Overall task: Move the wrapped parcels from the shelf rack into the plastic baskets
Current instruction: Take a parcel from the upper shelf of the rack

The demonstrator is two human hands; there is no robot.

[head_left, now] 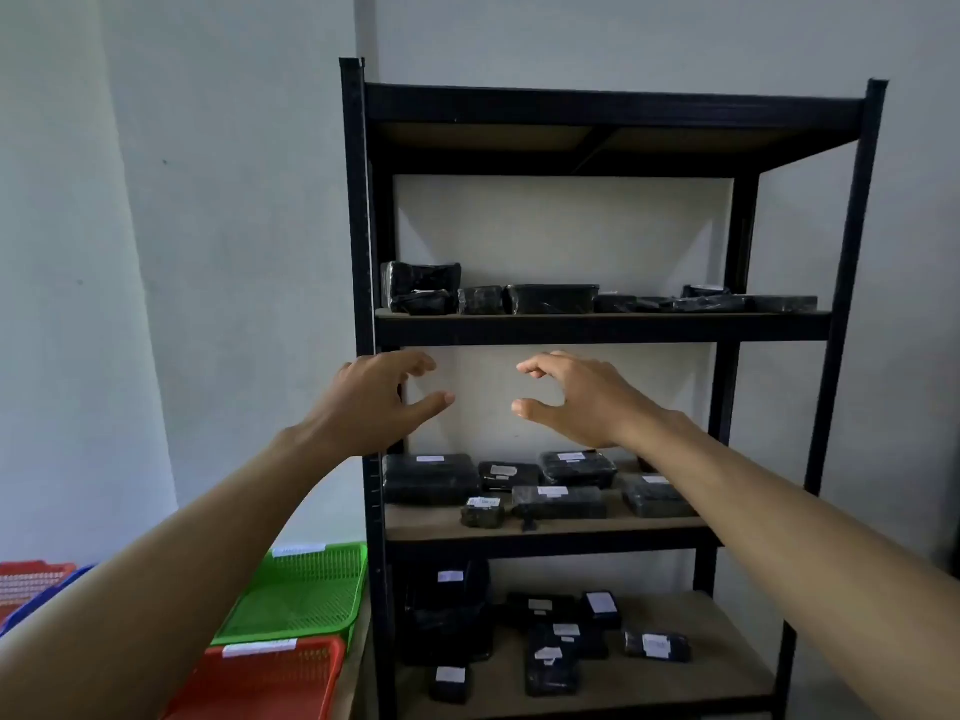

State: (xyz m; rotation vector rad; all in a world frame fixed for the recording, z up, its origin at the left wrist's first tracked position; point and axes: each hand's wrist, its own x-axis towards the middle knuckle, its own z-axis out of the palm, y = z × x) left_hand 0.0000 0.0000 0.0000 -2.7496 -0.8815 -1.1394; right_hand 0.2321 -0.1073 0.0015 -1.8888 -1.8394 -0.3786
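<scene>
The parcels (431, 478) are black and wrapped shiny, many with small white stickers. They lie on three shelves of the dark rack (358, 252). The left hand (374, 402) and right hand (582, 402) are up in front of the rack, fingers loosely bent, holding nothing. A green basket (306, 589) and a red basket (270, 678) sit low on the left.

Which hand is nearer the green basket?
Left. The left hand is above and just right of the green basket; the right hand is farther right, across the rack.
</scene>
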